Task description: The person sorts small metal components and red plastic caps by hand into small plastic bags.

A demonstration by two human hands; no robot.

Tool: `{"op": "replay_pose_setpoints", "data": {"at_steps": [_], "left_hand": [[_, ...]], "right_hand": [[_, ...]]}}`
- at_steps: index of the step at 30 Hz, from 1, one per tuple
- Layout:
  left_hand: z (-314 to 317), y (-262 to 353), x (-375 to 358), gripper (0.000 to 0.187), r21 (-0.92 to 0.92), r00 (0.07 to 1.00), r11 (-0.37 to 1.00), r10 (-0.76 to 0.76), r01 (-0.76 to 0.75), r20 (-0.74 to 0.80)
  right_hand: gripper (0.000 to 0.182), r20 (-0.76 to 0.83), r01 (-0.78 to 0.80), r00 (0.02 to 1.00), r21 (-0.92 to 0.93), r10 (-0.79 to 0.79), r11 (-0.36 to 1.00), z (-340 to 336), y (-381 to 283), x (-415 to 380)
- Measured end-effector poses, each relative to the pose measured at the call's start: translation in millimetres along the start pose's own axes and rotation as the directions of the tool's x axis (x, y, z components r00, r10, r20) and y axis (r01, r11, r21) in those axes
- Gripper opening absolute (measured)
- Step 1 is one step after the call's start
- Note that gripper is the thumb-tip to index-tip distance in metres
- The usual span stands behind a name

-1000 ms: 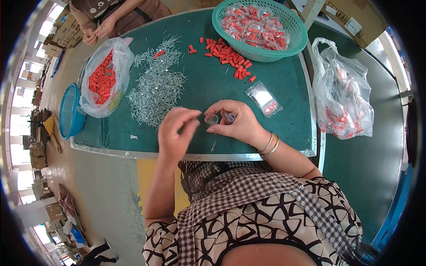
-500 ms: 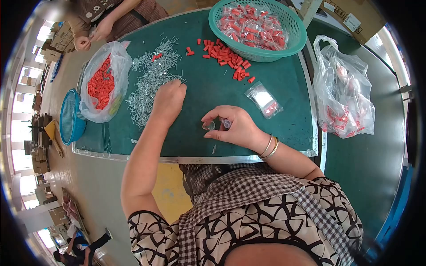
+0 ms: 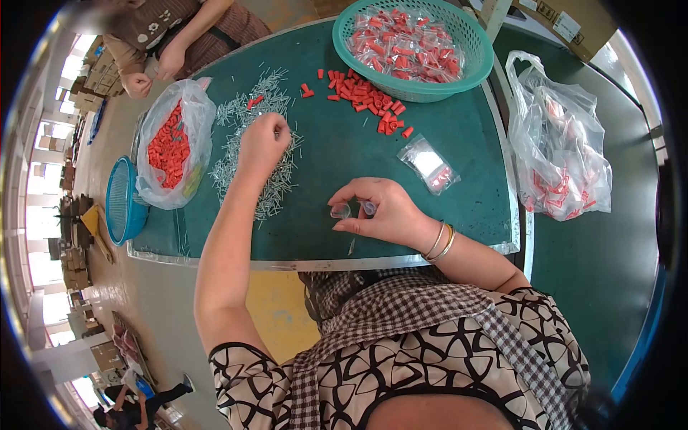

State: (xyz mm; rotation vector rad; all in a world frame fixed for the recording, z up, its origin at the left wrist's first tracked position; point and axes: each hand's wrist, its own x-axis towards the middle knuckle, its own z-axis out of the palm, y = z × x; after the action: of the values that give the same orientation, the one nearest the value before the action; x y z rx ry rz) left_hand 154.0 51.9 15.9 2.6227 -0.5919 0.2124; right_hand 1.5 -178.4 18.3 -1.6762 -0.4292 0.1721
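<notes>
Green basket (image 3: 424,92) up top, full of bagged red pieces (image 3: 405,46); plastic bag (image 3: 201,107) at left, loaded with loose red pieces (image 3: 168,149). Left hand (image 3: 264,140) is over the thin metal pieces (image 3: 272,197), fingers curled, catch impossible to tell. Right hand (image 3: 383,209), thumb and fingers half-curled, holds 2 clear pieces (image 3: 340,211). Carton label (image 3: 566,28): unreadable.

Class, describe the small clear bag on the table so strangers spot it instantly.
On the green table, find the green basket at far right. Between it and the right hand lies the clear bag, apart from those in the basket.
</notes>
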Motion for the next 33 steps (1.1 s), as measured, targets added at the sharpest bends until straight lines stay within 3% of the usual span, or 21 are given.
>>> {"op": "replay_pose_setpoints", "data": {"at_steps": [2, 7, 13, 16, 19, 22, 25, 31, 33], "left_hand": [[-0.2, -4.1, 10.9, 0.01, -0.048, 0.982, 0.981, -0.189, 0.188, -0.015], [17.8, -0.2, 28.2, 0.011, 0.121, 0.964, 0.957, -0.264, 0.262, 0.004], [30.6, -0.1, 34.9, 0.012, 0.323, 0.99, 0.944, -0.101, 0.064, 0.101], [37.5, -0.1, 34.4, 0.012, 0.423, 0.997, 0.906, -0.019, -0.015, 0.077], [33.9, 5.9, 36.8, 0.009, 0.433, 0.99, 0.901, -0.032, -0.032, 0.141], [20.0, 7.8, 36.1, 0.008, 0.308, 0.982, 0.951, -0.054, -0.005, 0.182], [2.4, 15.8, 12.2, 0.006, 0.179, 0.983, 0.971, 0.142, -0.161, 0.116], [7.8, 3.7, -27.9, 0.005, 0.29, 0.902, 0.854, 0.405, -0.432, 0.15], [8.1, 0.7, -28.1, 0.008, 0.303, 0.898, 0.845, 0.405, -0.44, 0.174]], "right_hand": [[0.035, 0.011, 0.012, 1.0, -0.011, -0.012, 1.0, 0.7, 1.9, 0.9], [0.035, 0.005, 0.019, 1.0, -0.02, -0.019, 1.0, -0.2, 0.2, 1.9], [0.034, 0.002, 0.032, 0.999, -0.01, -0.032, 0.999, -1.7, -2.0, 1.0], [0.034, 0.013, 0.045, 0.999, -0.008, -0.045, 0.999, -2.6, -2.7, 1.2], [0.033, 0.002, 0.074, 0.997, 0.002, -0.074, 0.997, -1.1, -0.9, 0.5], [0.033, -0.007, 0.085, 0.996, 0.003, -0.085, 0.996, -2.2, -3.5, -1.3], [0.032, -0.017, 0.09, 0.996, 0.005, -0.09, 0.996, -2.7, -4.4, -1.5], [0.033, 0.023, 0.155, 0.988, -0.018, -0.155, 0.988, 4.7, -1.2, -2.4], [0.032, 0.027, 0.139, 0.99, -0.037, -0.138, 0.99, 3.9, -2.9, -2.1]]}}
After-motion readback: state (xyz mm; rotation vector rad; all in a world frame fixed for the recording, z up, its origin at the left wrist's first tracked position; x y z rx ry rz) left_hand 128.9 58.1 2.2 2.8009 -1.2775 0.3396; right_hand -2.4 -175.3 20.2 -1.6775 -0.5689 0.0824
